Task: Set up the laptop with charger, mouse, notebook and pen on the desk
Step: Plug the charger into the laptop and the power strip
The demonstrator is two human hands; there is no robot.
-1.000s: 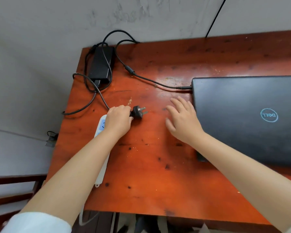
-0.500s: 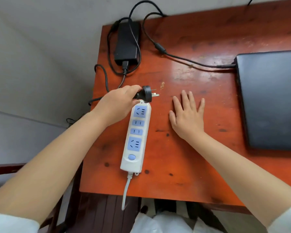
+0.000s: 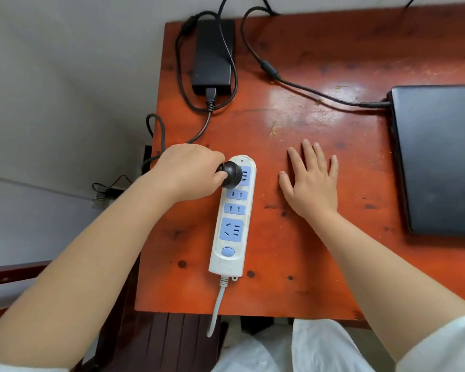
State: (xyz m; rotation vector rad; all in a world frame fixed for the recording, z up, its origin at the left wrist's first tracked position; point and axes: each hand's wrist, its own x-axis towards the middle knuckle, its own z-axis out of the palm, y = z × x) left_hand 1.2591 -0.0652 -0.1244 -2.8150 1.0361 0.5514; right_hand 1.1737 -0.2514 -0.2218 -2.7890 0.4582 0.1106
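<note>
While left hand (image 3: 191, 171) grips plug (image 3: 231, 174) | adapter (image 3: 213, 56) behind | laptop (image 3: 440, 157) right

- Left hand (image 3: 189, 171) is wrapped round the black plug (image 3: 231, 174), pressing it at the top outlet of the white power strip (image 3: 232, 216) — seated or not, can't tell.
- Below the grip, three more blue outlets and a round blue button sit bare.
- Right hand (image 3: 310, 181) lies flat, fingers spread, on the red desk (image 3: 293, 122), just right of the strip.
- Beyond the grip, the charger brick (image 3: 212, 53) rests at the far corner, its cable running to the closed laptop (image 3: 440, 157).
</note>
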